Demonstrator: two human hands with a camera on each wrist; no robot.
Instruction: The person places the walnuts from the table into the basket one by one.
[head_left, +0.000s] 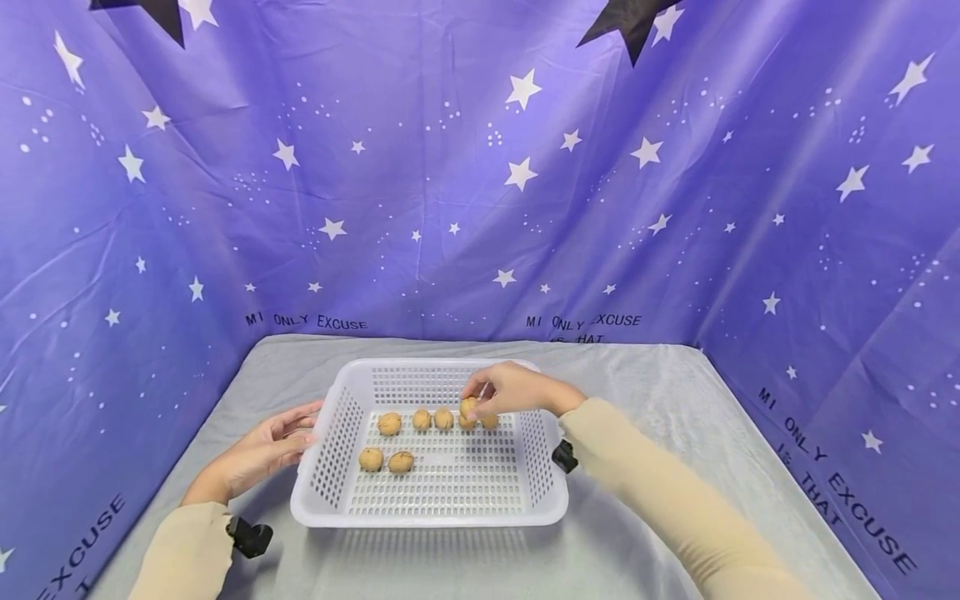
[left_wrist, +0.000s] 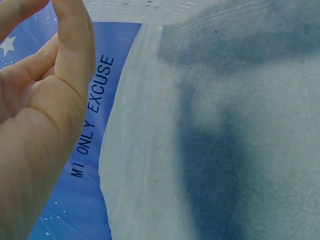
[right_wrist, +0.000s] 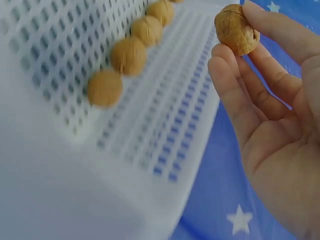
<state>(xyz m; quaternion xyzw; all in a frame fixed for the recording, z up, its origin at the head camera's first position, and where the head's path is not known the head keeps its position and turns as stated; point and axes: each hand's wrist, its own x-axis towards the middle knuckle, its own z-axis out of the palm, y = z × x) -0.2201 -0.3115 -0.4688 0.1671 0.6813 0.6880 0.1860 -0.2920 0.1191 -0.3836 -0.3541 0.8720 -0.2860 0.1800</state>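
My right hand (head_left: 517, 389) pinches a walnut (right_wrist: 237, 30) between thumb and fingertips, above the floor of a white perforated plastic basket (head_left: 427, 522). In the right wrist view, a row of walnuts (right_wrist: 128, 56) lies along the basket's far side, left of the hand. Two more walnuts, one of them this round one (head_left: 371, 459), lie nearer the front left of the basket. My left hand (head_left: 262, 450) rests its fingertips against the outside of the basket's left end, its fingers extended. The left wrist view shows this hand at the left and the basket's edge at the top.
A grey cloth (head_left: 630, 542) covers the table under the basket. Purple star-printed curtains (head_left: 420, 167) stand behind it and on both sides. A black wrist device (head_left: 250, 537) sits on the left sleeve, another (head_left: 565, 456) by the right cuff.
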